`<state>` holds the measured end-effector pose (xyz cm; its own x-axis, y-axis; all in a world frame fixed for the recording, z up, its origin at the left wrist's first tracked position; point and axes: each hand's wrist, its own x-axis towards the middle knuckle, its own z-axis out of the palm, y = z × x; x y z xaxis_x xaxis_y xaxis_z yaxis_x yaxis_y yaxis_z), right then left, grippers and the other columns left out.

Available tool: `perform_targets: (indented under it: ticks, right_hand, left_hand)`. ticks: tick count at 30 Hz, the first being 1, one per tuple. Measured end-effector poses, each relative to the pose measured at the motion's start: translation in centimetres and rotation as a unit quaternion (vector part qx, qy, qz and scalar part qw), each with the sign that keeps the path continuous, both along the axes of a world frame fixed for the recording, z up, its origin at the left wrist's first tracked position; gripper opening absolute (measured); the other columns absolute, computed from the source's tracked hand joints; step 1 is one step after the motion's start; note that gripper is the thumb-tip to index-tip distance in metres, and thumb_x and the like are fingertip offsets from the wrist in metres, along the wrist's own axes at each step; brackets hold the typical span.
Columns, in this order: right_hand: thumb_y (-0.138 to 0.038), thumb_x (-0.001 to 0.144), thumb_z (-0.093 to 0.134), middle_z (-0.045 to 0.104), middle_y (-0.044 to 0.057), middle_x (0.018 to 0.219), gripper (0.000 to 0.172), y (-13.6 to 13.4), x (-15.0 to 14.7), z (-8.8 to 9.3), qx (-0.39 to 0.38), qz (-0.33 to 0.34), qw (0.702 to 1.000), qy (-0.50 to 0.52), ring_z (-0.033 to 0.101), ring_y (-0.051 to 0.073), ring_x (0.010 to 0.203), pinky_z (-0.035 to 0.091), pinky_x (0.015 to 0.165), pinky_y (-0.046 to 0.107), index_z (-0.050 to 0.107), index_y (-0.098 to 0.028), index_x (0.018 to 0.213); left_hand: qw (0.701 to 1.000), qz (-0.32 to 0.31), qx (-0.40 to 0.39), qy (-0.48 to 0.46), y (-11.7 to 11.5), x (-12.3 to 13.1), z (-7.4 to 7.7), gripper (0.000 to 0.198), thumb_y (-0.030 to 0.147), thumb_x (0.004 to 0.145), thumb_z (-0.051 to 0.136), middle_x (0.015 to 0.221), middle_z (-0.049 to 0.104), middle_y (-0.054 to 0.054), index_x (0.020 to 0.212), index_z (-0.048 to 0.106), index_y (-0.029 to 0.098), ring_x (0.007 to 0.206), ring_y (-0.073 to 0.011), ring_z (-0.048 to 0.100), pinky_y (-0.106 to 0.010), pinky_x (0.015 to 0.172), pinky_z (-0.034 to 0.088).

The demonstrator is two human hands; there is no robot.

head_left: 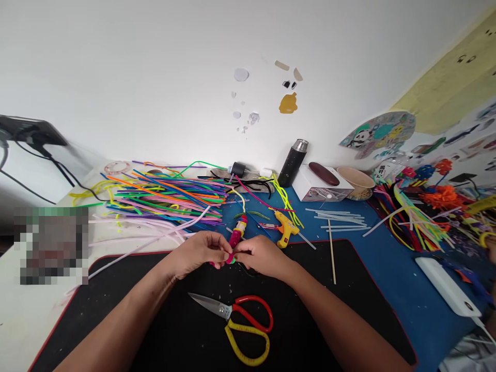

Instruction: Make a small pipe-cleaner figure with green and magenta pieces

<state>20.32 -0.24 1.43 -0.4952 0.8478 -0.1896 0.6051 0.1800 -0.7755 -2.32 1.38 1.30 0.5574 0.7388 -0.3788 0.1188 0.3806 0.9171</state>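
Both hands meet above the black mat, pinching a small magenta pipe-cleaner figure [235,237] with yellow bands and a green bit at its lower end. My left hand [205,248] is closed on its left side, thumb and forefinger pressed together. From the right, my right hand [265,254] grips the lower end near the green bit. Fingers hide part of the figure. Below the hands, scissors [227,310] with one red and one yellow handle lie on the mat. A yellow glue gun [287,228] rests just beyond my right hand.
Colourful pipe cleaners [166,199] are heaped at back left. Behind stand a black thermos [293,163] and a white box [320,192]. Clear glue sticks [343,219], a wooden stick [332,253] and a white power bank [447,287] lie to the right on the blue table.
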Motion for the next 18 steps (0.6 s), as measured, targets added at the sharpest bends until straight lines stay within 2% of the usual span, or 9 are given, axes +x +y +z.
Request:
perform_targets:
  ticks: [2,6,12,18]
  right_hand:
    - [-0.023,0.096,0.072,0.069,-0.001,0.061,0.023,0.1,0.1,0.2,0.037,0.022,0.998,-0.044,0.059,0.014,0.058,0.029,0.057,0.026,0.079,-0.021,0.074]
    - [-0.026,0.098,0.073,0.079,0.003,0.078,0.017,0.2,0.2,0.4,0.096,0.057,0.988,-0.104,0.064,0.019,0.070,0.029,0.061,0.028,0.086,-0.023,0.089]
    - [-0.032,0.104,0.066,0.080,0.006,0.081,0.026,-0.1,-0.2,1.2,0.126,0.045,0.980,-0.146,0.066,0.021,0.072,0.024,0.060,0.031,0.085,-0.023,0.088]
    - [-0.033,0.109,0.060,0.080,0.004,0.083,0.030,-0.6,-0.7,2.3,0.149,0.035,0.971,-0.182,0.067,0.018,0.075,0.024,0.062,0.031,0.081,-0.022,0.090]
  left_hand:
    - [0.999,-0.021,0.027,0.033,0.0,0.1,-0.3,0.014,0.026,0.067,0.080,0.064,0.072,0.001,0.079,0.077,0.019,0.058,-0.0153,0.064,-0.025,0.060,0.048]
    - [0.994,-0.031,0.071,0.076,0.0,0.4,-1.0,0.014,0.025,0.069,0.073,0.063,0.070,0.003,0.081,0.077,0.020,0.059,-0.0165,0.065,-0.025,0.061,0.047]
    - [0.989,0.011,0.111,0.095,0.2,0.3,-1.0,0.016,0.030,0.070,0.072,0.067,0.069,0.002,0.082,0.075,0.019,0.058,-0.0162,0.063,-0.026,0.060,0.048]
    - [0.987,0.069,0.111,0.093,0.3,0.2,-0.5,0.023,0.036,0.071,0.074,0.067,0.068,0.001,0.085,0.073,0.018,0.057,-0.0161,0.063,-0.026,0.057,0.049]
